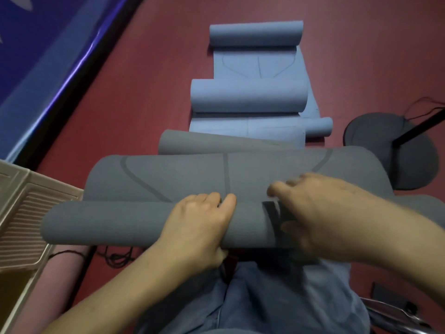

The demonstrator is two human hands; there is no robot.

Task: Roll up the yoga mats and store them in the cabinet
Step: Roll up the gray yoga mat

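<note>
A grey yoga mat point(192, 174) with dark line markings lies across my lap, its near end rolled into a tube point(108, 222). My left hand point(199, 225) grips the roll near its middle, fingers curled over the top. My right hand point(320, 208) is blurred and wraps around the roll just right of a black strap point(272, 213) that circles it. Farther out on the red floor lie two blue mats point(252, 66), each partly rolled point(248, 95). A beige cabinet door point(26, 213) stands open at the left edge.
A dark round stand base point(375, 141) with a black pole and cables sits on the floor to the right. A blue padded surface point(36, 56) borders the red floor at the upper left. A small blue roll point(317, 126) lies beside the nearer blue mat. Black cord lies under the roll.
</note>
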